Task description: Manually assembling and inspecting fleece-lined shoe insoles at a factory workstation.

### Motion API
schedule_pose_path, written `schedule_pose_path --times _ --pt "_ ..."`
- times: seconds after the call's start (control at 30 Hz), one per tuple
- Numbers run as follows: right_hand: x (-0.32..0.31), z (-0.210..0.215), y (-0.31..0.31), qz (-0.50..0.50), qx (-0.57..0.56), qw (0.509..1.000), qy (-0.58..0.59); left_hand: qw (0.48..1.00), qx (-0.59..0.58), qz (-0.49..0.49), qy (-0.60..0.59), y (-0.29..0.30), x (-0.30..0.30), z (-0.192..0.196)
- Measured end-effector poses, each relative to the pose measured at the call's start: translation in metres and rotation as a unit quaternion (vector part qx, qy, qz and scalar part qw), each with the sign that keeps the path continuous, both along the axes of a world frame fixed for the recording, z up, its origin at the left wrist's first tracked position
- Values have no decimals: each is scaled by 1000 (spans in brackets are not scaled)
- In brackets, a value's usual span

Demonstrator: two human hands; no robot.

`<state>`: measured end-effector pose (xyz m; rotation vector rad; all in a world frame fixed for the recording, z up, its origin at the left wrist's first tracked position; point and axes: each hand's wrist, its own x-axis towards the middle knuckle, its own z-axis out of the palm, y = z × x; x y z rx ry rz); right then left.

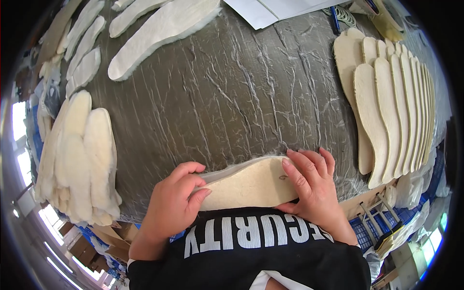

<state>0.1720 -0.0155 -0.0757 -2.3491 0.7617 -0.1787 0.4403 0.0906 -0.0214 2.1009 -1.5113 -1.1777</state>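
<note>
At the table's near edge, against my black shirt, I hold a cream felt insole [246, 189] crosswise in both hands. Behind its far edge shows a thin white fleecy layer [223, 173] with fuzzy fibres. My left hand [171, 200] pinches the left end between thumb and fingers. Around the right end, my right hand [314, 186] has its fingers over the top and its thumb at the near edge. A small dark mark is on the felt beside the right fingers. The undersides of both layers are hidden.
Overlapping felt insoles [365, 116] fan out at the right. A heap of fluffy insoles [99, 145] lies left; white fleece insoles [157, 39] are far left. Wrinkled plastic film [232, 101] covers the table. Paper sheets [285, 12] and a blue pen [334, 20] lie at the back.
</note>
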Motion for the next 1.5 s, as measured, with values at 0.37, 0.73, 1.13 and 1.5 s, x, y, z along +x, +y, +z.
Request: schedule_pose_path --times 0.37,0.73,1.13,1.5 --pt "3 7 -1 9 -13 998 60 999 -35 15 11 -2 2 -21" --pt "49 7 2 126 -30 992 -3 999 -41 7 31 -3 -1 -22" --pt "73 17 16 152 -35 987 -41 922 -6 262 285 50 30 -40" --pt "103 -7 27 102 86 971 -199 900 17 357 250 57 36 -53"
